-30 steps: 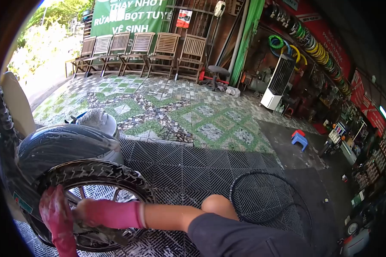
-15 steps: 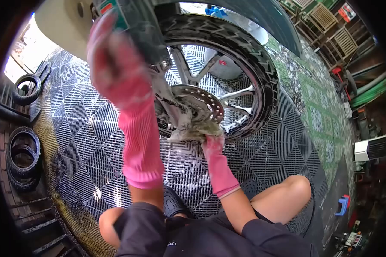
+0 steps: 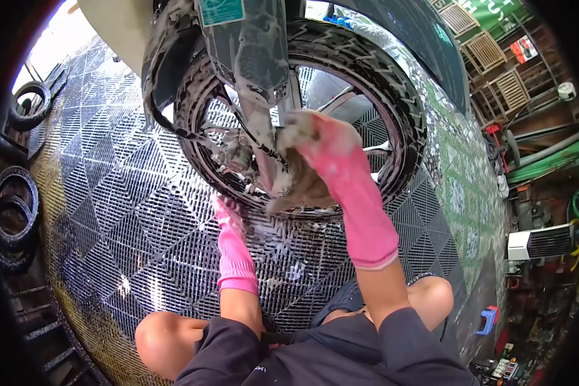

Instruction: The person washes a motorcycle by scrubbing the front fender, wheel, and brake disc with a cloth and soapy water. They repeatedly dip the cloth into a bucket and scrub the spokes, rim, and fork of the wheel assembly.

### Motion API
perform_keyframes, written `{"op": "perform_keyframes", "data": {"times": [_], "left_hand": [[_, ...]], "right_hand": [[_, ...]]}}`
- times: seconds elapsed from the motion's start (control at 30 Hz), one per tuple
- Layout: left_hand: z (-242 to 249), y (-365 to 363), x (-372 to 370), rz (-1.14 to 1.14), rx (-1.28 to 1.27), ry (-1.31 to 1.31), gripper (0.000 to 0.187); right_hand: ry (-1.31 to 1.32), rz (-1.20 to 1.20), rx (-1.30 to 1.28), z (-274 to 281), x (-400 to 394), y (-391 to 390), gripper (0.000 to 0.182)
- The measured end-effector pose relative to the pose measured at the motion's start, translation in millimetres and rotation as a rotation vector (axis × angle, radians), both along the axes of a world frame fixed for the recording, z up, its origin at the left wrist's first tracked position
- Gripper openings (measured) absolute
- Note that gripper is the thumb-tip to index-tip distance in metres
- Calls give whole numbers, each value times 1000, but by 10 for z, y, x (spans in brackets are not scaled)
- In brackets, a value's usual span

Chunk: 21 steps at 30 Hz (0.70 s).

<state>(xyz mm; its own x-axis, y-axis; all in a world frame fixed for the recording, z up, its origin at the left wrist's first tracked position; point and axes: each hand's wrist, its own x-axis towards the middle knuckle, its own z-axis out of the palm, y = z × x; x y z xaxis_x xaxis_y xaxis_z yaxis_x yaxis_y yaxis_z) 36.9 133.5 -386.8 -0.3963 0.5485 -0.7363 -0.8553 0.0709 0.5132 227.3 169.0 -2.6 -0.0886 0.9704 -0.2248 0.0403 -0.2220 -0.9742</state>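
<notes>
My right hand [image 3: 328, 138], in a pink glove wet with foam, grips a brown, soaked cloth [image 3: 312, 186] against the hub side of a motorcycle front wheel. The cloth hangs over the brake disc area and hides much of it. My left hand [image 3: 228, 215], also in a pink glove, is low by the left edge of the tyre [image 3: 405, 128], its fingers stretched upward with no object visible in them. Suds coat the fork leg [image 3: 254, 83], the spokes and the tyre tread. A brake caliper [image 3: 238, 154] sits left of the fork.
Black grid matting [image 3: 154, 219] covers the floor. Loose tyres [image 3: 16, 202] lie at the left. A dark fender panel [image 3: 418, 45] reaches over the wheel at upper right. Wooden racks [image 3: 486, 51], a white box-shaped unit [image 3: 537, 243] and a blue-handled item [image 3: 487, 320] are at the right.
My right hand has risen with the cloth from the wheel's bottom to the hub. My left hand has come down from the fork to the tyre's lower left. The wheel has turned in view.
</notes>
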Motion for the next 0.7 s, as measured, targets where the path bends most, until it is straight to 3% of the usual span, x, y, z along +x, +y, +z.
{"op": "perform_keyframes", "data": {"times": [0.03, 0.1, 0.13, 0.2, 0.33, 0.4, 0.43, 0.5, 0.6, 0.63, 0.67, 0.7], "left_hand": [[-97, 2, 54, -9, 17, -25, 39], [-70, 45, 91, -30, 17, -28, 39], [-47, 83, 85, -37, 21, -26, 40], [2, 194, 27, -59, 34, -29, 40], [102, 354, -31, -100, 47, -10, 40], [205, 464, -91, -132, 60, 24, 40], [268, 501, -133, -147, 67, 46, 41], [473, 614, -246, -172, 94, 103, 41], [925, 814, -512, -207, 140, 217, 41], [1140, 893, -612, -210, 160, 259, 41], [1315, 1005, -698, -219, 185, 300, 42], [1465, 1027, -818, -211, 205, 343, 42]], "right_hand": [[31, 53, -14, -29, -27, 91, 32], [456, 51, 22, -228, -26, 209, 31], [447, 54, 25, -363, 43, 206, 31], [954, -55, 222, -795, 291, 18, 32], [1017, -474, 160, -2233, 725, -644, 23], [1013, -566, 95, -2833, 754, -833, 21], [1021, -576, 116, -2690, 603, -896, 21], [462, -504, 147, -2463, 488, -915, 20], [368, -359, 212, -2192, 699, -859, 19], [161, -555, -95, -1797, 666, -831, 17], [267, -754, -302, -1631, 655, -696, 22], [360, -720, -219, -1484, 644, -643, 21]]}}
